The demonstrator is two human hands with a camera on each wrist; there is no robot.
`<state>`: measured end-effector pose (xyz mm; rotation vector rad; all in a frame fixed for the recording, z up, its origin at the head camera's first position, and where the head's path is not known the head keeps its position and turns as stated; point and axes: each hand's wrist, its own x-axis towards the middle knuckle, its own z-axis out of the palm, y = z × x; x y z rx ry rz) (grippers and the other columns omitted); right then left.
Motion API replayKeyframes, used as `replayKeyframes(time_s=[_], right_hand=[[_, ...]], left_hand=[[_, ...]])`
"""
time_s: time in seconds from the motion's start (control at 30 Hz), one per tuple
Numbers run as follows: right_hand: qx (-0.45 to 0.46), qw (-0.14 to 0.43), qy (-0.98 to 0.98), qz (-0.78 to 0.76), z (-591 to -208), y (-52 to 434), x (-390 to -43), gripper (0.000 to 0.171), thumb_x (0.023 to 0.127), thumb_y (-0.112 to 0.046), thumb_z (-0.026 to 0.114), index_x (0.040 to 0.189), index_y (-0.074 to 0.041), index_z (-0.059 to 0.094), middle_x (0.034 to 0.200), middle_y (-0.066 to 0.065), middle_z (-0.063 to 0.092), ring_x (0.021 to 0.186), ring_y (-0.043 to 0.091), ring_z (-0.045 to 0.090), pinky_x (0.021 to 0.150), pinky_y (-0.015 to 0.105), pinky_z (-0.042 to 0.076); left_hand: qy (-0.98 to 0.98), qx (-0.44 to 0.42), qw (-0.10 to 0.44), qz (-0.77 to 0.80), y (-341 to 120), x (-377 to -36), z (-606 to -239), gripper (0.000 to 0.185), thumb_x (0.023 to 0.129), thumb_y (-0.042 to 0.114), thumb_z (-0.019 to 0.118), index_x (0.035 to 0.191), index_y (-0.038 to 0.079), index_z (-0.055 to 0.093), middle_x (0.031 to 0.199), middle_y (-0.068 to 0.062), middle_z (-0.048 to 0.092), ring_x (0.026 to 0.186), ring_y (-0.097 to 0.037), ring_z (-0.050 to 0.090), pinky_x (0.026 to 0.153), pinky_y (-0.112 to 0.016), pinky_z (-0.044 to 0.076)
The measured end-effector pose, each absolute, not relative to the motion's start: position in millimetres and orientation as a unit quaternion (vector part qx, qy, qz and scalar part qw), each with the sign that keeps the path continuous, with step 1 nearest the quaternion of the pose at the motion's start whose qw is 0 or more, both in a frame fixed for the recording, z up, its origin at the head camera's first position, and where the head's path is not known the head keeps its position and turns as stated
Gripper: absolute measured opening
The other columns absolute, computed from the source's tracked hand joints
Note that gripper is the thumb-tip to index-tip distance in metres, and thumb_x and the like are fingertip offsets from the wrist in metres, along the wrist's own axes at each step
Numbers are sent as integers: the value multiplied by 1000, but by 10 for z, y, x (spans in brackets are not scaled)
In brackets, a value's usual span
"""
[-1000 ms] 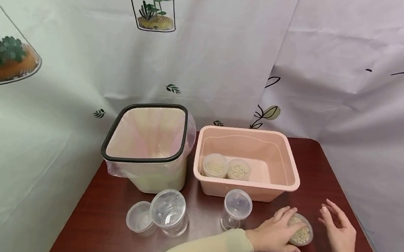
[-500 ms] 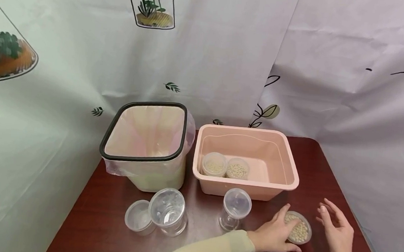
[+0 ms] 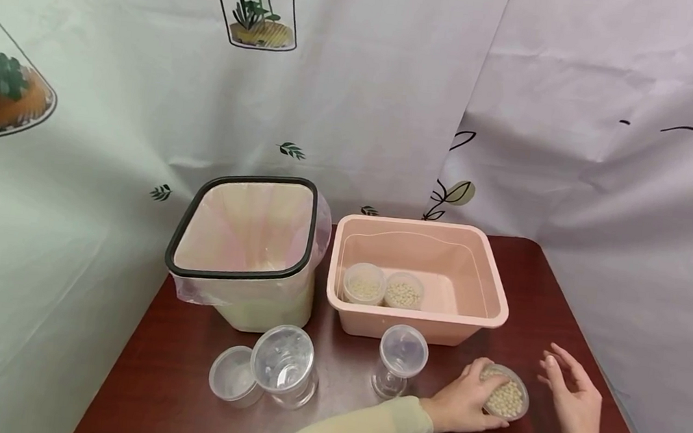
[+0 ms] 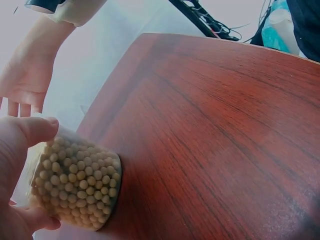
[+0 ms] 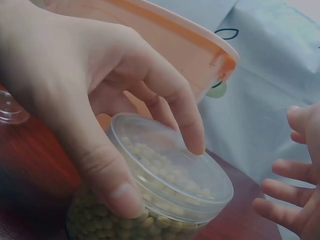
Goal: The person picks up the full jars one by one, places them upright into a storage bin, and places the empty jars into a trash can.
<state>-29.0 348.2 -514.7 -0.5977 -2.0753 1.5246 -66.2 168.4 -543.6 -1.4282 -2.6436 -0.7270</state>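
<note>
3 bean jars in all: 1 bean jar [image 3: 510,401] at the near right of the counter [image 3: 145,398], in the L hand [image 3: 460,402]; 2 more side by side in the pink basin [image 3: 350,321], i.e. a cloudy-lidded jar [image 3: 364,285] on the L and a second jar [image 3: 404,294] just R of it. Also 3 clear round jars nearer than the basin: a low one [image 3: 235,375] far L, a taller one [image 3: 284,362] right beside it, a narrow-based one [image 3: 403,352] mid-counter. 1 basin, 1 lined bin w/ black rim [image 3: 264,305], far L. L arm, pale sleeve [image 3: 359,431], reaches R across the near side; fingers curved round the held jar, thumb opposite, gripping near the lid. Can't tell if its base touches the counter. R hand [image 3: 578,402] hangs just R of it, palm facing L, fingers apart & slightly bent, nothing in them.
</note>
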Motion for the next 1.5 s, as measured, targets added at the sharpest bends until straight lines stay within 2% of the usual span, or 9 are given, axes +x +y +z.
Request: replayKeyframes(time_s=[0.23,0.4,0.53,0.67,0.93,1.13,1.23,1.33,1.5], right_hand=[[-206,243,-759,568,-5096,3467,-297,37,91,-9,59,127,-5,56,99,-14,64,83,0,63,64,15,50],[-219,235,-774,546,-5079,3486,-303,38,92,-15,58,129,-7,55,98,-17,61,83,-4,61,64,14,49],[-214,241,-764,559,-5088,3482,-286,37,92,-13,56,129,-5,55,97,-17,62,82,-3,62,64,15,50],[-208,244,-763,561,-5086,3478,-275,36,93,-13,55,128,-5,54,97,-17,63,82,-3,62,63,14,49],[-202,233,-801,512,-5033,3483,-264,36,94,-18,54,129,-8,55,98,-25,60,84,-10,58,65,9,45],[-189,226,-805,515,-4981,3451,-281,36,96,-22,51,130,-10,54,101,-25,61,86,-8,57,64,10,44],[-149,243,-795,536,-5064,3496,-341,35,96,-18,51,130,-8,54,104,-19,63,89,-7,57,66,9,43],[-129,254,-796,534,-5066,3465,-391,35,95,-17,52,129,-7,55,104,-19,62,93,-5,54,69,9,40],[-157,239,-803,523,-4878,3286,-430,39,90,-13,60,129,-10,56,108,-26,56,102,-7,48,76,8,36]], left_hand=[[-848,-464,51,-251,1625,-660,-5392,62,73,48,75,124,21,53,130,-8,37,114,-12,41,92,-10,30],[-842,-457,70,-277,1589,-656,-5273,62,69,46,78,122,21,55,128,-8,39,113,-10,42,91,-10,30],[-839,-461,72,-280,1550,-637,-5138,64,68,46,78,122,22,56,128,-7,39,114,-10,42,92,-10,30],[-834,-471,77,-276,1499,-609,-4966,65,67,48,78,123,23,56,128,-6,39,114,-9,41,92,-10,29],[-811,-508,148,-251,1416,-611,-4492,65,66,54,75,121,22,59,124,-6,41,112,-9,40,93,-11,30],[-799,-518,166,-256,1346,-597,-4232,64,67,55,73,121,22,59,124,-6,41,112,-7,40,93,-11,30],[-794,-515,173,-271,1305,-607,-4132,65,66,53,75,120,21,59,123,-6,42,113,-8,41,94,-11,30],[-790,-510,174,-292,1258,-638,-4054,64,66,49,77,119,19,58,125,-8,41,115,-12,42,94,-13,32],[-787,-500,171,-320,1180,-726,-3953,64,67,44,77,122,17,57,128,-12,40,116,-16,45,93,-15,35]])
